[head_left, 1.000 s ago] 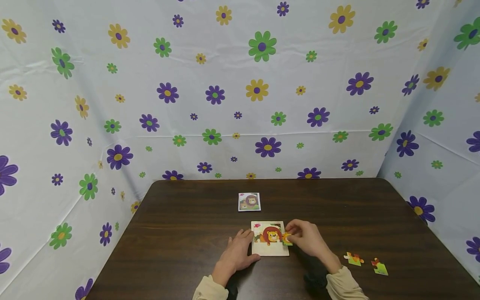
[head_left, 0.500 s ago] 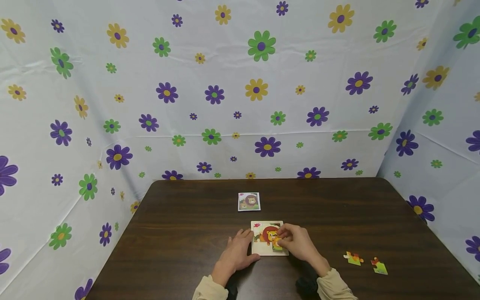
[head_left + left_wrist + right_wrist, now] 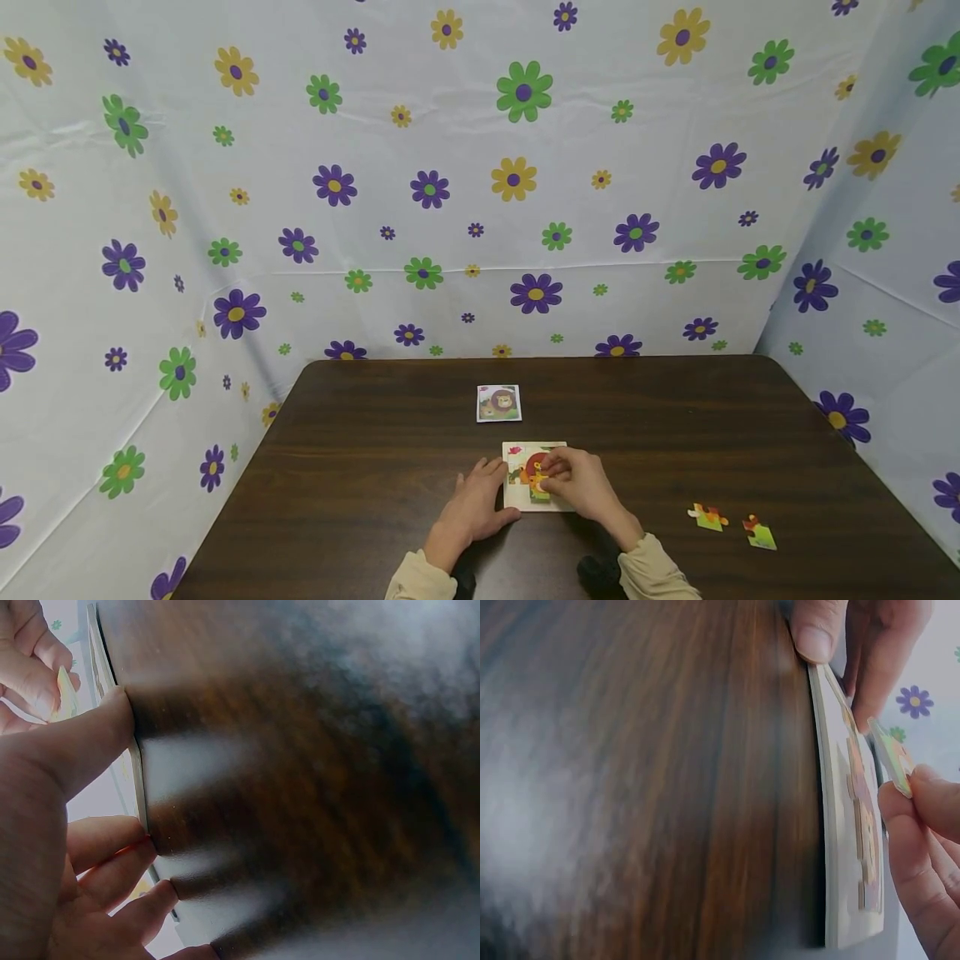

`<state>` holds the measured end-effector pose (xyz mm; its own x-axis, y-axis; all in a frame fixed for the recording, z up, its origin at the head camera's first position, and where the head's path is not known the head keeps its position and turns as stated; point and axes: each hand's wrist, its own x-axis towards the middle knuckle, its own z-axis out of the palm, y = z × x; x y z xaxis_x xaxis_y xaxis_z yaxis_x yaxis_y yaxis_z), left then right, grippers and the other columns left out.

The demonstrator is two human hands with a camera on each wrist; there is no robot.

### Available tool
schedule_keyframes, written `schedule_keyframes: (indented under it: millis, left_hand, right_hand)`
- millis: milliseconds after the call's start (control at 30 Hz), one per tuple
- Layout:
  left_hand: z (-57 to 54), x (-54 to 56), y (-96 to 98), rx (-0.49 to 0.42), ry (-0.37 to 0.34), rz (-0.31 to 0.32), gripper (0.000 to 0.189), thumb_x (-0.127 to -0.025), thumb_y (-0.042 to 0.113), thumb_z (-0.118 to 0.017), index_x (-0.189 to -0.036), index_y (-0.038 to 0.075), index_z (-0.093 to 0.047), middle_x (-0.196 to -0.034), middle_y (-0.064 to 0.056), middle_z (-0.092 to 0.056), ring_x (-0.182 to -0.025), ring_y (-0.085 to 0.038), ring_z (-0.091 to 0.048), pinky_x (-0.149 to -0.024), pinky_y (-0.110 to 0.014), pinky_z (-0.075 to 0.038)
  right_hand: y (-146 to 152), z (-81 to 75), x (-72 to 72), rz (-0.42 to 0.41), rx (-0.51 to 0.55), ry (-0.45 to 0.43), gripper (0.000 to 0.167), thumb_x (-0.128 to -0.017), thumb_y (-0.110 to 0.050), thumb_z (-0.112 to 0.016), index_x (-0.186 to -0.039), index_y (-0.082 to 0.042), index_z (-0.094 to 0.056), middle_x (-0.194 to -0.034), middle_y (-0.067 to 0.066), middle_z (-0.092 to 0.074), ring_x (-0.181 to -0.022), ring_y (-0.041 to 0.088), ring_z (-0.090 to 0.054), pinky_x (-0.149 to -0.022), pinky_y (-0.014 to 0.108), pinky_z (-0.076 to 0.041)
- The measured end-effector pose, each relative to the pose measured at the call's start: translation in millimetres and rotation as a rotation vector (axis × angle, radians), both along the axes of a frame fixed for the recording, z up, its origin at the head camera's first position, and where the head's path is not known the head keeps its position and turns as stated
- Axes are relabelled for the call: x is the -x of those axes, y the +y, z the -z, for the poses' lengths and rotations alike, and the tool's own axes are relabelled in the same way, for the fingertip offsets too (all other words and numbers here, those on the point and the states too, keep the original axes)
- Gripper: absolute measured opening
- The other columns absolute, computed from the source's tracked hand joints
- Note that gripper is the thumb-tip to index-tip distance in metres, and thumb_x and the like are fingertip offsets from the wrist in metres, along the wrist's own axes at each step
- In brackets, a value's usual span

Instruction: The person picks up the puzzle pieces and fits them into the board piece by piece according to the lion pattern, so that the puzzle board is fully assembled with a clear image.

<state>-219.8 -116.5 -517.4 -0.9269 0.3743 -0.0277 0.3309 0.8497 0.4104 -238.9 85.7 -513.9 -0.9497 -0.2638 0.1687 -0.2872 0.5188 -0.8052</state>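
A square cream puzzle board (image 3: 516, 498) lies on the table with joined lion pieces across its upper part. My left hand (image 3: 472, 504) rests at its left side, fingers along the left edge and thumb at the near corner. In the left wrist view the left thumb (image 3: 90, 739) and fingertips touch the board's edge. My right hand (image 3: 587, 482) pinches a yellow-and-green puzzle piece (image 3: 539, 495) over the board's lower part. The right wrist view shows that puzzle piece (image 3: 889, 756) tilted and raised off the board (image 3: 842, 855), between thumb and fingers. The right hand hides part of the picture.
Two loose puzzle pieces lie to the right, one with an orange top (image 3: 707, 517) and one mostly green (image 3: 761, 533). A small lion picture card (image 3: 498, 403) lies beyond the board. Flowered cloth (image 3: 450, 150) hangs behind the dark wooden table (image 3: 375, 433).
My right hand has carried the puzzle piece leftward from the board's right edge to over its lower middle. The left hand, the card and the loose pieces have stayed put.
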Motion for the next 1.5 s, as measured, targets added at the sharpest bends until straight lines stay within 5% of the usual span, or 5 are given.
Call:
schedule_keyframes:
  millis: [333,1067,1500]
  left_hand:
    - [1.7,0.0,0.5,-0.006,0.006,0.005,0.067,-0.08,0.039,-0.076,-0.133,0.004,-0.054,-0.138,-0.013,-0.052,-0.131,-0.038,-0.041,-0.095,-0.069,-0.034]
    - [1.8,-0.5,-1.5,-0.013,0.03,0.009,0.067,-0.08,0.038,-0.076,-0.133,0.004,-0.054,-0.138,-0.013,-0.052,-0.131,-0.038,-0.042,-0.094,-0.069,-0.035]
    - [-0.2,-1.0,-1.3,-0.012,0.021,0.015,0.066,-0.08,0.038,-0.076,-0.132,0.003,-0.054,-0.138,-0.014,-0.052,-0.131,-0.038,-0.042,-0.094,-0.069,-0.034]
  right_hand:
    - [-9,5.6,-2.6,-0.016,0.019,-0.048,0.018,-0.074,0.0,-0.079,-0.086,-0.003,-0.065,-0.081,0.003,-0.066,-0.07,0.011,-0.064,-0.063,0.024,-0.054]
    - [-27,8.5,2.0,-0.026,-0.033,0.072,0.018,-0.071,0.005,-0.079,-0.079,-0.003,-0.065,-0.075,0.003,-0.066,-0.065,0.01,-0.062,-0.058,0.02,-0.05]
    - [-32,6.9,1.4,-0.04,-0.074,0.071,0.017,-0.071,0.004,-0.079,-0.078,-0.004,-0.065,-0.071,0.0,-0.063,-0.061,0.006,-0.054,-0.055,0.02,-0.046]
